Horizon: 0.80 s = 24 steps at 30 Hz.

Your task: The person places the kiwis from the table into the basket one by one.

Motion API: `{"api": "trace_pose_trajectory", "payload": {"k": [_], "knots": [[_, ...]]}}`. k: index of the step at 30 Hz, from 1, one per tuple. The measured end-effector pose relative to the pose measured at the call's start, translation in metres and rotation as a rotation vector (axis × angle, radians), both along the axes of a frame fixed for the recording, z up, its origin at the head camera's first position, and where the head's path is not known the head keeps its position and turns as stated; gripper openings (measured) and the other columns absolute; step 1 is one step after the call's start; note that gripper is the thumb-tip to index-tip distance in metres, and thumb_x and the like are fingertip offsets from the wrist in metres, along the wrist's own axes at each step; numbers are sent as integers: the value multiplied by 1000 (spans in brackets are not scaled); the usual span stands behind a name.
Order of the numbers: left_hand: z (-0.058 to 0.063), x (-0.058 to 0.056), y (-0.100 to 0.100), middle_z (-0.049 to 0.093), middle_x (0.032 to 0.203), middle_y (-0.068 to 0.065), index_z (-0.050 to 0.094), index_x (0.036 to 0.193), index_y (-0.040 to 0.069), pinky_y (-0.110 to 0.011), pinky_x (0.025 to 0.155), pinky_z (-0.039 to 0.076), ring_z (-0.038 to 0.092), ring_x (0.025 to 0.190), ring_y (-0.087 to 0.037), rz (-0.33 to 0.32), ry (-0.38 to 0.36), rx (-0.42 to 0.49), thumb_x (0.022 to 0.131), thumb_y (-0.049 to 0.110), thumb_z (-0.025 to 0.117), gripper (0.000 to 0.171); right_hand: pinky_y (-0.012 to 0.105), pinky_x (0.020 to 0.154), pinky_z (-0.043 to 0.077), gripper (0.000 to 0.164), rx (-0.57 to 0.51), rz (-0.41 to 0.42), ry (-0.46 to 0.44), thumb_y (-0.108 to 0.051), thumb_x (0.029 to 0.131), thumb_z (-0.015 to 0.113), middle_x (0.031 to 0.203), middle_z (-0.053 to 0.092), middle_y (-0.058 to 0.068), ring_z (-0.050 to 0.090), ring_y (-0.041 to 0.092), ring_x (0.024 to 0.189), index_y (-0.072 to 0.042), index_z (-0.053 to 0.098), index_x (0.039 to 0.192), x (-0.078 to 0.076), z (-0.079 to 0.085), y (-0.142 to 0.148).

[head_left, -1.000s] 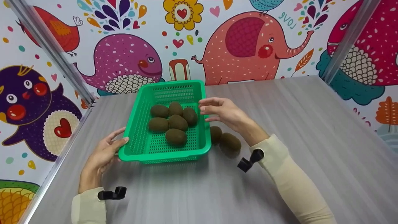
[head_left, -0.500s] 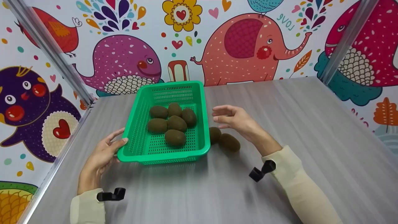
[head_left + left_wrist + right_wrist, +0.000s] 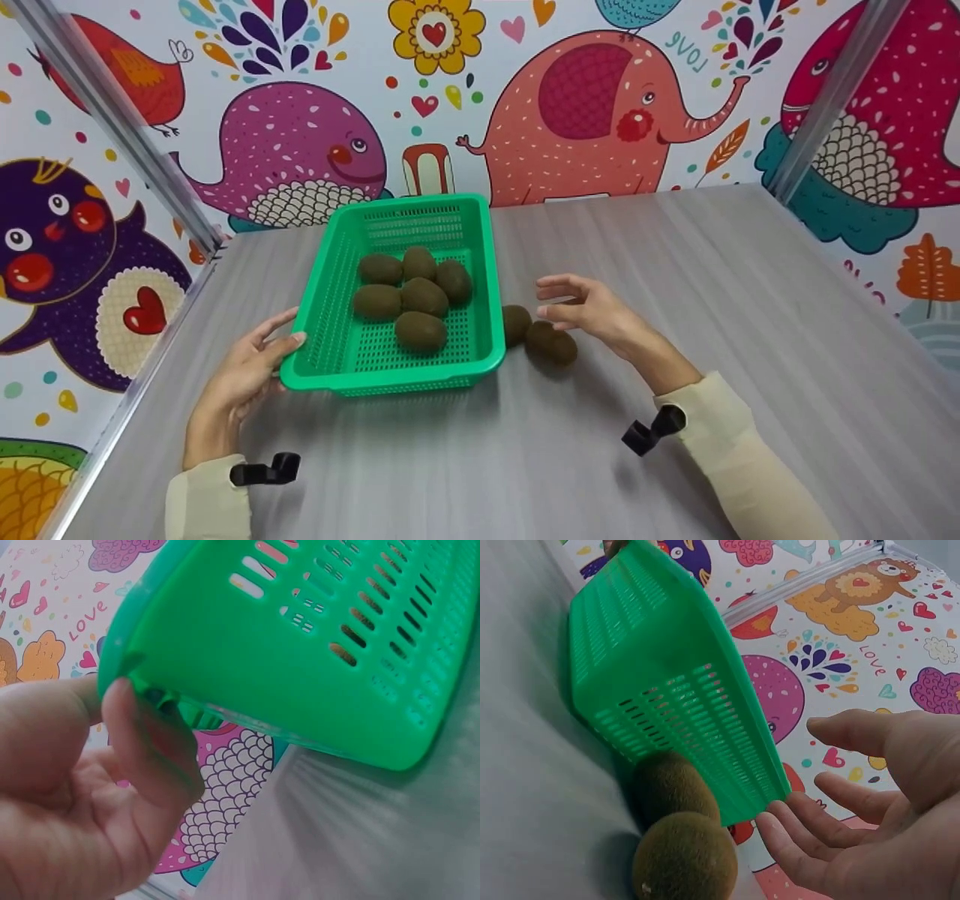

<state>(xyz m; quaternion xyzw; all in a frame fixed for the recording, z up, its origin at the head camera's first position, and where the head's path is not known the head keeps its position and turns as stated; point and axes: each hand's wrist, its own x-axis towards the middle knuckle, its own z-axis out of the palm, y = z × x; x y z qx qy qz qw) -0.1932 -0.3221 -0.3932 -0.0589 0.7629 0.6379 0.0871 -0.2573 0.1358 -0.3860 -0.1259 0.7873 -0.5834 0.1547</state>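
Note:
A green plastic basket point(image 3: 491, 315) with slotted walls holds several brown kiwis point(image 3: 420, 332). At its near left corner my left hand point(image 3: 240, 375) pinches the rim, thumb on top and fingers outside; the left wrist view shows the thumb point(image 3: 127, 720) against the rim. Beyond the basket's right wall, two more kiwis point(image 3: 552, 344) lie side by side on the table, the left one partly hidden by the rim. Just above and right of them is my right hand point(image 3: 596, 311), fingers loosely bent, holding nothing. The right wrist view has both kiwis point(image 3: 684, 859) beside the basket wall.
The grey wood-grain table point(image 3: 712, 300) runs back to a wall panel point(image 3: 450, 97) printed with cartoon animals. Metal rails point(image 3: 127, 135) stand at the left and right corners. A black mount point(image 3: 654, 430) sits on each sleeve cuff.
My right hand has moved away from the basket's right rim, rightward and toward me, to beside the two loose kiwis. My left hand stays on the basket.

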Motion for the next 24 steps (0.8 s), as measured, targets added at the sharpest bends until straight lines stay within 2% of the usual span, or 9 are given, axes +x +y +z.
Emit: {"api": "trace_pose_trajectory", "payload": {"k": [10,19,24], "knots": [[0,-1,0,70,97,6,22,160,11,-28,66,62,72,78,-9,3,1,-7,104,30,56,68,42,103,53,51,41,-15,-15,-22,94,71,144,54,20,61,27,121,-11,54,141,-2,-12,8],[-2,2,0,69,101,5,21,160,10,-30,69,62,73,81,-10,-7,4,16,104,28,56,68,43,107,50,52,69,8,-11,-22,94,71,142,54,23,61,26,118,-6,54,140,-5,-23,13],[-1,1,-1,70,101,4,21,160,10,-31,70,63,74,82,-11,-1,3,30,103,28,57,69,47,110,47,53,95,-3,-30,-25,94,71,144,53,21,59,30,124,-7,53,141,-7,-27,13]]}}
